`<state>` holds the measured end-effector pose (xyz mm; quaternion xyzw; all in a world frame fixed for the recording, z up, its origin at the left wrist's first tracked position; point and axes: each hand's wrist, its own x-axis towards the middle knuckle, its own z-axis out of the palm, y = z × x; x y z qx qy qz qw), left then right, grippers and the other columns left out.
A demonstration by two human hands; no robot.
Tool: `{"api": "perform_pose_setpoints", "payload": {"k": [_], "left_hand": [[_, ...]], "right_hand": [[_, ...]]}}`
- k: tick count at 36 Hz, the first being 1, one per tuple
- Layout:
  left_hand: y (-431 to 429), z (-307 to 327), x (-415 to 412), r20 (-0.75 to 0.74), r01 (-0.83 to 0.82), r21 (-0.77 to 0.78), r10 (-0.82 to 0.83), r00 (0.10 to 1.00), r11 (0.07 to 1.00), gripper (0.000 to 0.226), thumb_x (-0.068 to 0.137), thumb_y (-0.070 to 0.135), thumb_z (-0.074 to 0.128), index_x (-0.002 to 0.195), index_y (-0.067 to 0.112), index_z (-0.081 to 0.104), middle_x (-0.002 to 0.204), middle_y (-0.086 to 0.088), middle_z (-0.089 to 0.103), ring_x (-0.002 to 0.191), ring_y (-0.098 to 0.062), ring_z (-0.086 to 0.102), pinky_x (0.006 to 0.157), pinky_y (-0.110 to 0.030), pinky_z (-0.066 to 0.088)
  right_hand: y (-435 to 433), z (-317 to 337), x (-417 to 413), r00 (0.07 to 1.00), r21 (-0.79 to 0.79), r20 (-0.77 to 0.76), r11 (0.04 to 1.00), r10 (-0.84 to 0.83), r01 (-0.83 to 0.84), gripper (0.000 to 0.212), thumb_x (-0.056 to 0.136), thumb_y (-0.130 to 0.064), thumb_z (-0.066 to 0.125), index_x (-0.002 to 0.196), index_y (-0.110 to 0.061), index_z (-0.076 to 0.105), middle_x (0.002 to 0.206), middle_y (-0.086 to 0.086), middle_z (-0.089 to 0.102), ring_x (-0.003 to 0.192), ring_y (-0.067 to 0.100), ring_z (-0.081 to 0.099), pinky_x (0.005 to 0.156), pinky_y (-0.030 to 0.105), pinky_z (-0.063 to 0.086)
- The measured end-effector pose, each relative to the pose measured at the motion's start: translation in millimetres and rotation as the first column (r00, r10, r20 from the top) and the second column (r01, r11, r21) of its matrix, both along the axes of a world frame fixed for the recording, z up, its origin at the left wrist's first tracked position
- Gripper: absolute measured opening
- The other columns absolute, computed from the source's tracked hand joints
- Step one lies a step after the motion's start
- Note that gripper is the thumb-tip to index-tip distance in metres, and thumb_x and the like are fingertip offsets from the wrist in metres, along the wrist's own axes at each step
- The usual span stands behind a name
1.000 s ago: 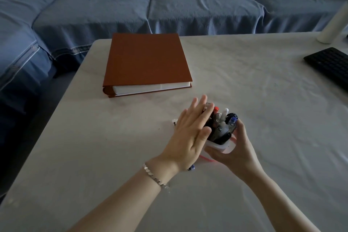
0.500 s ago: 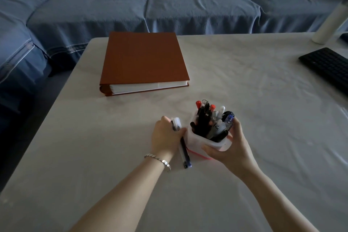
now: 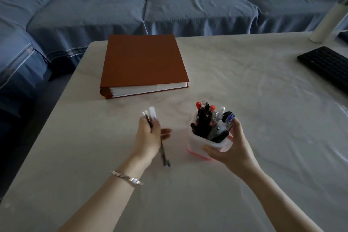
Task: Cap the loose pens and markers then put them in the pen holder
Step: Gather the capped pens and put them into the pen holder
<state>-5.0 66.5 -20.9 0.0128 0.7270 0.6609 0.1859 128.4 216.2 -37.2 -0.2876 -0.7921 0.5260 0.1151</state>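
Note:
A translucent white pen holder (image 3: 195,142) with a red base stands on the table, packed with several capped pens and markers (image 3: 211,120). My right hand (image 3: 231,147) grips the holder from its right side. To its left, my left hand (image 3: 148,137) holds a few loose pens (image 3: 163,153); their pale caps stick out above the fist and a dark barrel points down toward me. The pens are motion-blurred.
A thick brown binder (image 3: 143,62) lies at the back left of the table (image 3: 244,84). A black keyboard (image 3: 327,66) sits at the right edge, a white cylinder (image 3: 327,22) behind it. A blue sofa (image 3: 169,7) lies beyond.
My left hand went from lying flat against the holder to gripping loose pens beside it, then moved left and away with them. My right hand stayed on the holder.

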Motion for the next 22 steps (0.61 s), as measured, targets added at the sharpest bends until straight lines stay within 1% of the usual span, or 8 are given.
{"api": "perform_pose_setpoints", "payload": {"k": [2,6,8,11,14,17,20,22], "left_hand": [[-1.9,22.3,3.2,-0.1,-0.005,0.159,0.021,0.995,0.987,0.021,0.098,0.005,0.03,0.081,0.016,0.037,0.072,0.002,0.058,0.054,-0.005,0.065,0.068,-0.034,0.057],[-5.9,59.0,17.6,-0.366,0.154,0.359,-0.013,0.93,0.921,0.014,0.094,0.009,0.033,0.093,0.019,0.042,0.085,0.005,0.065,0.078,-0.017,0.068,0.077,-0.035,0.056],[-5.5,67.2,29.2,-0.459,0.237,0.398,-0.031,0.888,0.887,0.017,0.092,0.01,0.034,0.103,0.02,0.041,0.087,0.006,0.064,0.083,-0.021,0.068,0.081,-0.036,0.054],[3.4,67.5,42.4,-0.562,0.324,0.42,-0.038,0.826,0.848,0.031,0.092,0.005,0.035,0.116,0.025,0.036,0.092,0.003,0.061,0.091,-0.025,0.067,0.085,-0.037,0.052],[19.4,61.1,45.1,-0.561,0.323,0.458,-0.013,0.828,0.828,0.031,0.091,-0.003,0.035,0.11,0.021,0.035,0.093,-0.002,0.058,0.099,-0.027,0.065,0.09,-0.037,0.049],[33.6,53.2,43.0,-0.571,0.342,0.398,-0.062,0.819,0.851,0.029,0.089,-0.007,0.036,0.1,0.019,0.035,0.091,-0.011,0.053,0.102,-0.025,0.064,0.093,-0.036,0.048],[38.4,40.0,40.5,-0.585,0.391,0.26,-0.179,0.791,0.883,0.036,0.089,-0.008,0.038,0.098,0.027,0.037,0.089,-0.003,0.057,0.104,-0.02,0.064,0.092,-0.028,0.047],[36.2,31.6,38.3,-0.631,0.425,0.14,-0.25,0.734,0.894,0.044,0.089,-0.005,0.041,0.105,0.036,0.039,0.089,0.005,0.059,0.106,-0.015,0.062,0.091,-0.022,0.046]], "right_hand": [[0.4,-2.3,0.4,1.0,0.01,0.006,1.0,-0.001,0.001,0.093,0.057,-0.025,0.084,0.129,-0.042,0.028,0.117,-0.019,0.054,0.108,0.009,0.052,0.085,0.026,0.04],[0.2,-3.7,-0.2,1.0,0.024,0.004,1.0,-0.007,0.007,0.091,0.056,-0.023,0.084,0.125,-0.045,0.029,0.117,-0.018,0.055,0.108,0.012,0.054,0.086,0.028,0.042],[0.0,-2.3,-0.7,1.0,0.014,0.001,1.0,-0.005,0.005,0.088,0.056,-0.022,0.084,0.121,-0.048,0.029,0.109,-0.027,0.054,0.104,0.009,0.054,0.08,0.024,0.041],[0.5,-2.1,-1.1,1.0,0.016,-0.005,1.0,-0.009,0.009,0.089,0.056,-0.023,0.084,0.124,-0.044,0.031,0.108,-0.028,0.054,0.104,0.009,0.056,0.079,0.024,0.041],[-0.2,-1.8,-1.6,1.0,0.023,-0.004,1.0,-0.004,0.004,0.086,0.056,-0.024,0.083,0.119,-0.049,0.03,0.108,-0.03,0.053,0.103,0.011,0.056,0.081,0.026,0.042],[-0.1,-1.8,-1.1,1.0,0.023,0.0,1.0,-0.002,0.002,0.088,0.056,-0.026,0.083,0.122,-0.048,0.03,0.11,-0.03,0.054,0.105,0.01,0.056,0.081,0.027,0.044],[0.5,-2.7,0.3,1.0,0.01,-0.005,1.0,-0.001,0.001,0.09,0.054,-0.031,0.083,0.124,-0.047,0.029,0.114,-0.022,0.058,0.108,0.011,0.056,0.087,0.033,0.048],[0.7,-3.0,0.8,1.0,0.019,-0.009,1.0,0.003,-0.003,0.091,0.051,-0.036,0.083,0.125,-0.046,0.029,0.118,-0.017,0.058,0.11,0.012,0.056,0.09,0.038,0.048]]}}
